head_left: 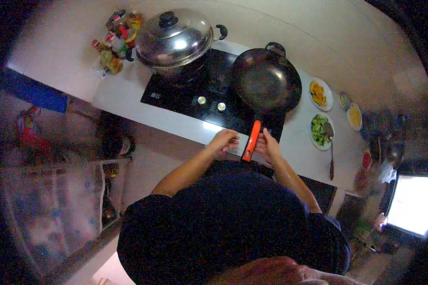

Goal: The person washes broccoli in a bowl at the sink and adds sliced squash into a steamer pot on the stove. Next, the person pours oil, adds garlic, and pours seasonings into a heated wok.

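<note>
A dark wok (266, 80) sits on the right side of the black cooktop (176, 97), its orange handle (252, 141) pointing toward my body. Just right of the handle is my right hand (269, 147), thumb raised and fingers partly behind it; whether they touch it I cannot tell. My left hand (225, 141) hovers left of the handle over the counter's front edge, fingers loosely bent and nothing visible in them. At the left of the cooktop stands a large steel pot with a domed lid (176, 40). The wok's inside looks bare.
To the right are a plate of orange-yellow food pieces (320, 95), a plate of green vegetables (320, 132) and a spatula (331, 152) resting across that plate's rim. Smaller dishes (354, 117) stand behind them. Several seasoning bottles (114, 45) crowd the back left. Two knobs (221, 107) sit near the cooktop's front.
</note>
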The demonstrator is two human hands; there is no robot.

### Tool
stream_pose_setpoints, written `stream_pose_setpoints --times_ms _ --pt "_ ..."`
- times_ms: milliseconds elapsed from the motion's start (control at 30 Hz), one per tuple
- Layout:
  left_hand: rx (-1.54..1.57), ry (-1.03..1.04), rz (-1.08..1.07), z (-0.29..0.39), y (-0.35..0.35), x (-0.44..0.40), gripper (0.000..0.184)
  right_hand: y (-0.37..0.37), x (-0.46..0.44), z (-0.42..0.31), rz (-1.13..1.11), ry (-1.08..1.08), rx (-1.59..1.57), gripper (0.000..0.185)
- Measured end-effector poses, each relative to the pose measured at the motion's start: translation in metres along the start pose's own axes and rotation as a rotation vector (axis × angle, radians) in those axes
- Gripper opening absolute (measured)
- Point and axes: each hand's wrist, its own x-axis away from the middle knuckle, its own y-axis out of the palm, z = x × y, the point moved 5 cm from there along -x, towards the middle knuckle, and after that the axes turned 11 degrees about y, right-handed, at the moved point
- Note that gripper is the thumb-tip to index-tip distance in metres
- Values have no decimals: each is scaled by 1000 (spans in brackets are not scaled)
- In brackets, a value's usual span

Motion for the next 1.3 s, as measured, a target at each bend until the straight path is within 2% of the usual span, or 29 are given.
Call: stream_pose_setpoints --times_ms 100,167,267,300,333,400,467,500,533,567,600,667,733,800,833,933,1033,1133,1233,1267,1300 --pt "-464 227 140 0 -49 -2 23 -14 32 -22 299 -189 390 29" --pt "-572 326 288 -14 -87 -1 22 -20 48 -40 295 -367 377 26" --pt "-588 335 413 -6 -127 24 21 -8 63 -83 289 -592 363 24" --pt "-526 317 444 -3 -134 33 21 4 66 -104 279 -695 464 26" --pt "-464 299 474 2 -139 44 21 21 67 -125 265 -799 565 27" --pt "-327 275 509 -1 -155 61 23 64 70 -163 248 -862 637 29" --pt "-389 267 547 2 -165 75 24 119 67 -197 187 -978 823 31" --pt "-420 264 567 3 -170 81 24 151 64 -213 165 -1116 1001 31" --pt "-530 298 583 1 -181 86 25 180 52 -225 42 -1188 1015 32" --pt "-641 331 599 -7 -193 90 25 207 34 -236 30 -1107 1058 34" --pt "-654 331 638 -7 -196 98 25 241 27 -243 27 -1274 1206 34" --pt "-587 289 740 11 -187 133 25 306 15 -253 118 -1340 1387 41" --pt "-532 271 833 8 -190 161 24 364 4 -258 160 -1305 1424 46" --pt "-595 317 894 -24 -228 175 23 412 -15 -263 220 -1420 1528 51" --pt "-526 305 959 -52 -252 183 23 435 -23 -264 250 -1480 1572 53" --pt "-349 323 1071 -98 -286 221 21 479 -76 -275 137 -1419 1559 57" --pt "-343 450 1208 -117 -295 247 19 497 -114 -288 302 -1256 1898 51" --pt "-207 365 1268 -121 -289 232 17 487 -158 -314 303 -1187 1991 44" --pt "-173 312 1246 -121 -287 227 18 481 -158 -321 312 -1291 1909 41" --pt "-154 341 1252 -121 -288 224 19 481 -156 -323 350 -1318 1941 40" --pt "-135 376 1254 -125 -289 221 19 477 -145 -331 337 -1370 1828 39"
